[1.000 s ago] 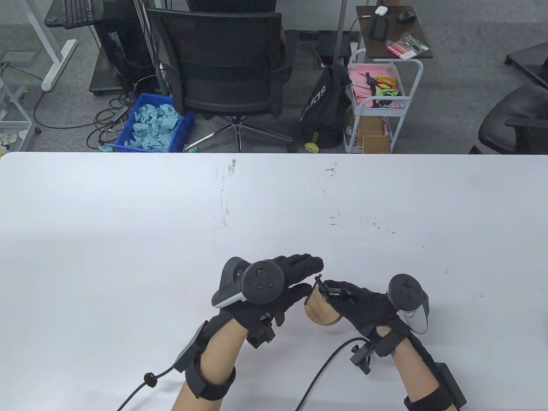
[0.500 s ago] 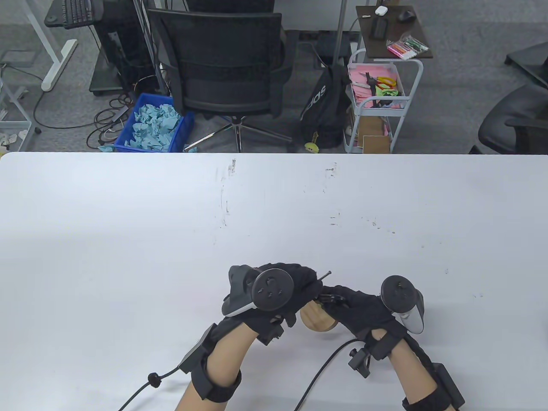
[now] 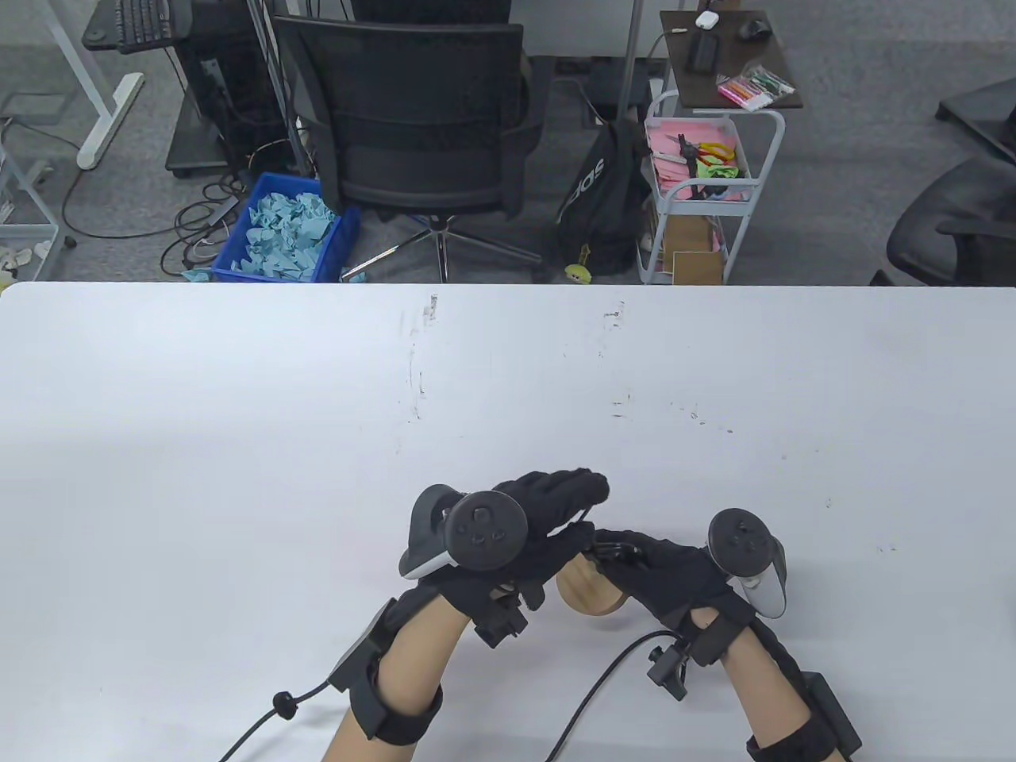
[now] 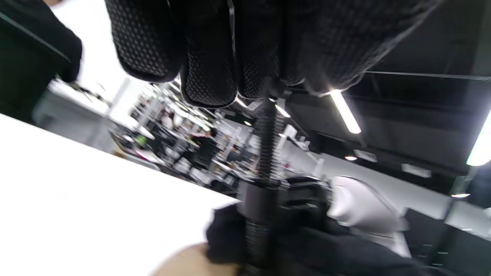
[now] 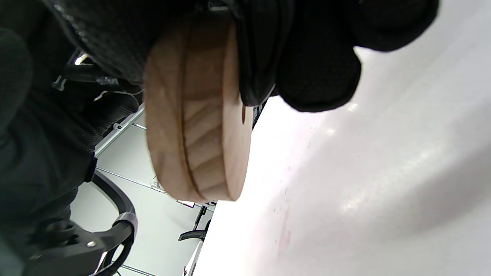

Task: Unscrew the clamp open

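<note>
A black clamp (image 3: 615, 549) sits on a stack of two round wooden discs (image 3: 587, 595) near the table's front edge. My right hand (image 3: 663, 575) grips the clamp's frame and the discs; the right wrist view shows the discs (image 5: 195, 115) on edge under its fingers (image 5: 318, 69). My left hand (image 3: 556, 508) reaches over the top of the clamp's screw. In the left wrist view its fingertips (image 4: 209, 76) close around the head of the threaded screw (image 4: 268, 145), which runs down into the frame's nut (image 4: 259, 199). The handle bar is hidden by the fingers.
The white table (image 3: 317, 444) stretches far and to both sides. Glove cables (image 3: 603, 683) trail off the front edge. Beyond the far edge stand an office chair (image 3: 413, 127), a blue bin (image 3: 286, 230) and a white cart (image 3: 698, 190).
The left hand's fingers, curled over the screw handle half a second ago, now stretch out again as at the start. The right hand with the discs has shifted slightly left.
</note>
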Demonstrator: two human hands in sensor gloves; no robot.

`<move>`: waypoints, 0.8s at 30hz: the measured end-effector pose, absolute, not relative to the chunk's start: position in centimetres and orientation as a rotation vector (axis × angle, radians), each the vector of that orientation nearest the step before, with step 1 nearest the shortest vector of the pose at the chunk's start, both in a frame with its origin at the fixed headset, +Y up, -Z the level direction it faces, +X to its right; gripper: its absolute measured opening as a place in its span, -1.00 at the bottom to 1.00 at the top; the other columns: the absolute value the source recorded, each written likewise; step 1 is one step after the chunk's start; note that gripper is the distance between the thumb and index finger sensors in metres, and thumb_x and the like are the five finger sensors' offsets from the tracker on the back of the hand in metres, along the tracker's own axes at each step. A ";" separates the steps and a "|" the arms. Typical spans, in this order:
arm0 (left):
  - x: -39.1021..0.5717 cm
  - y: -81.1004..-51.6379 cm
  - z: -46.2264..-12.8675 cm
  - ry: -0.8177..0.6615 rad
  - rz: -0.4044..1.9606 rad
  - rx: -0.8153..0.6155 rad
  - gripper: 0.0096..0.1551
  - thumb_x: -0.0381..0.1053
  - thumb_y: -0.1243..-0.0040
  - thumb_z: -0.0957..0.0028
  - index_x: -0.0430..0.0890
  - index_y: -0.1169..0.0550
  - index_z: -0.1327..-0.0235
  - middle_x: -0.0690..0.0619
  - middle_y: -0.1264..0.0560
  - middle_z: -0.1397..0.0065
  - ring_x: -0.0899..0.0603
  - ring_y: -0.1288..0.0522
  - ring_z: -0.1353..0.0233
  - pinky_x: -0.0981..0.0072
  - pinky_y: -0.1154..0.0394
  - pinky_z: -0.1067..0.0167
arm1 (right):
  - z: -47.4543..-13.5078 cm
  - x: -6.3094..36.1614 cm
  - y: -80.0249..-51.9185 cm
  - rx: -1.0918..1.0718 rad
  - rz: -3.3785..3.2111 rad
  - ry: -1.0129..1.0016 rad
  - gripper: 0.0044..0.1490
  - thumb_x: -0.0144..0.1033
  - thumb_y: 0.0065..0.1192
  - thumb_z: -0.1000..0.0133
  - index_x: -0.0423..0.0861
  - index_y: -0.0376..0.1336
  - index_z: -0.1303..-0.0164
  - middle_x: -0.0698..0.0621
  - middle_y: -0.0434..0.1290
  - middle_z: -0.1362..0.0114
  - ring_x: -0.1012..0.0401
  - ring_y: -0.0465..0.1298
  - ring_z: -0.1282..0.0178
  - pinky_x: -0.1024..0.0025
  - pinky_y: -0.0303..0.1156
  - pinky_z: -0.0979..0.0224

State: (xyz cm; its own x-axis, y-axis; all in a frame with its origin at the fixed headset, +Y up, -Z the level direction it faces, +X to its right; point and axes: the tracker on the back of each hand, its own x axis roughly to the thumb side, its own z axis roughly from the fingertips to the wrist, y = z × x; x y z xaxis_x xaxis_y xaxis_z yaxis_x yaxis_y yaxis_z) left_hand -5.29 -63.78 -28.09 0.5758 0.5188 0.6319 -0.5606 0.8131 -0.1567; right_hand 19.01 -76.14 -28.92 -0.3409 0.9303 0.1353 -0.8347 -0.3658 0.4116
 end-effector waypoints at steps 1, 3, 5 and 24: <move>-5.1 -63.9 -28.1 -0.728 0.627 0.042 -0.41 0.12 -0.37 -0.05 0.26 -0.48 -0.39 0.20 -0.51 -0.51 -0.08 -0.61 -0.43 0.05 -0.55 -0.33 | -28.9 19.0 -76.1 0.421 1.914 0.322 -0.44 0.04 0.32 0.01 0.27 0.39 -0.24 -0.17 0.35 -0.32 0.18 0.62 0.05 -0.01 0.41 -0.10; -4.8 -64.0 -28.0 -0.708 0.545 0.050 -0.44 0.12 -0.39 -0.03 0.28 -0.51 -0.35 0.24 -0.52 -0.50 -0.08 -0.59 -0.46 0.04 -0.53 -0.36 | -28.9 19.0 -76.1 0.429 1.912 0.321 -0.44 0.04 0.32 0.01 0.27 0.40 -0.23 -0.17 0.35 -0.32 0.19 0.62 0.05 0.00 0.41 -0.10; -4.7 -63.9 -28.0 -0.688 0.475 0.042 -0.41 0.17 -0.39 -0.01 0.28 -0.51 -0.35 0.24 -0.52 -0.51 -0.11 -0.54 -0.52 0.00 -0.50 -0.40 | -29.0 19.1 -76.2 0.419 1.912 0.321 -0.44 0.03 0.33 0.02 0.26 0.40 -0.23 -0.19 0.35 -0.31 0.17 0.62 0.06 -0.02 0.41 -0.10; -5.6 -63.6 -28.3 -0.578 0.414 0.090 -0.51 0.35 -0.23 0.00 0.07 -0.73 0.07 0.19 -0.78 0.26 0.00 -0.75 0.17 0.31 -0.67 0.09 | -29.1 19.8 -76.0 0.400 1.903 0.291 -0.44 0.03 0.33 0.01 0.26 0.40 -0.24 -0.18 0.34 -0.32 0.17 0.61 0.05 -0.02 0.40 -0.10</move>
State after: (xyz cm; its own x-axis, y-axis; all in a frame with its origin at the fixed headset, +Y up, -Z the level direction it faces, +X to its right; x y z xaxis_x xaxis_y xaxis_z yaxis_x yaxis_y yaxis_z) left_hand -5.63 -63.60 -28.31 0.7577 0.3550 0.5477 -0.4046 0.9139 -0.0327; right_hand 19.85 -75.97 -29.14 -0.3280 0.9348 0.1364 -0.8514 -0.3551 0.3860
